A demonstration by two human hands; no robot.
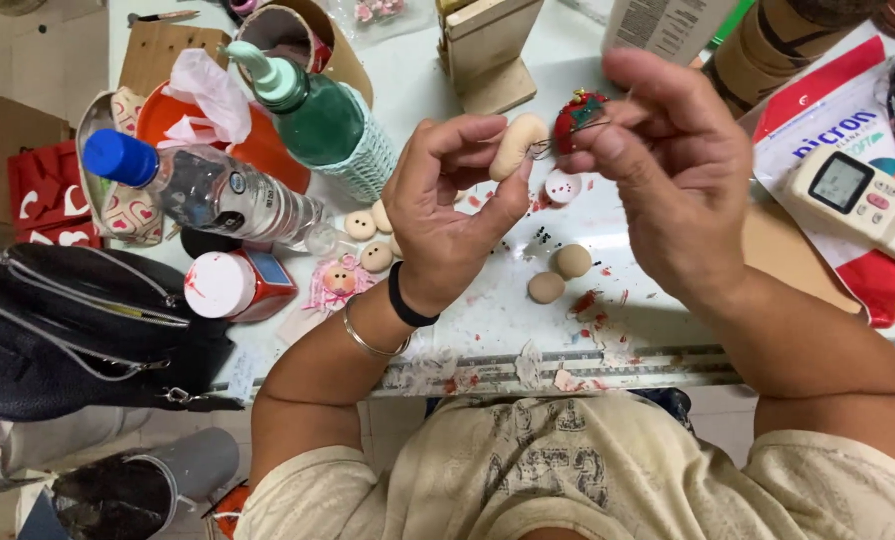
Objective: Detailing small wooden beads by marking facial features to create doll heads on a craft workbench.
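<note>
the left hand [448, 210] pinched a small beige oval clay piece [519, 143] between thumb and fingertips, its long axis tilted, upper end pointing up and right, above the pale worktable [488, 320]. the right hand [668, 160] closed its fingers on a thin metal wire [558, 142] beside a red and green ornament [580, 112] (whether it touched the clay was unclear). an orange bowl [258, 145] held crumpled tissue [208, 95]. two beige balls [560, 273] lay on the table.

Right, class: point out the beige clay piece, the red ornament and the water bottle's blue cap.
beige clay piece [519, 143], head view, on its rounded middle.
red ornament [576, 118], head view, on its red body.
blue cap [119, 158], head view, on the cap's side.
</note>
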